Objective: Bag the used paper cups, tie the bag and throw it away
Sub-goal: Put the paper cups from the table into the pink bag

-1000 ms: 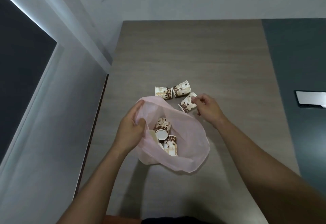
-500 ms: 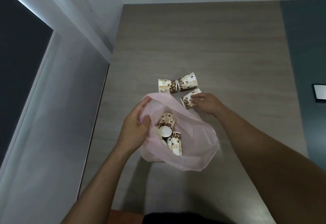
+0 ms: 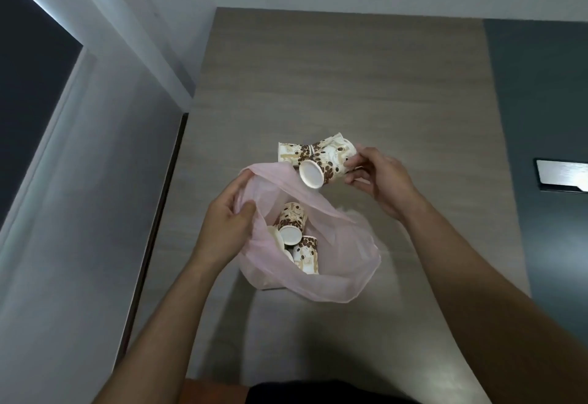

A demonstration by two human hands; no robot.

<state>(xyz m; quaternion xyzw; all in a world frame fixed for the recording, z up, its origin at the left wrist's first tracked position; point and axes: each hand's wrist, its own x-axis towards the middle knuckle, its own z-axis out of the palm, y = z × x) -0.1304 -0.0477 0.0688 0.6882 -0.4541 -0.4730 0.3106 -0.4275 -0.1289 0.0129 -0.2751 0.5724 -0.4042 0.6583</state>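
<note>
A thin pink plastic bag (image 3: 337,263) lies open on the wooden table (image 3: 350,85). My left hand (image 3: 229,222) pinches the bag's left rim and holds the mouth open. Several paper cups with a coffee-bean print (image 3: 294,228) lie inside the bag. My right hand (image 3: 378,177) grips one such cup (image 3: 321,171) by its rim end, lifted above the bag's far edge with its white base pointing toward me. Two more cups (image 3: 292,153) lie on their sides on the table just behind it, partly hidden by the held cup.
The table's left edge runs along a grey wall and a window ledge (image 3: 95,181). A dark surface (image 3: 541,149) adjoins the table on the right, with a flat silver device (image 3: 561,174) on it. Bare tabletop stretches beyond the cups.
My right hand has closed on the nearest cup and lifted it off the table toward the bag's mouth. My left hand kept hold of the bag rim.
</note>
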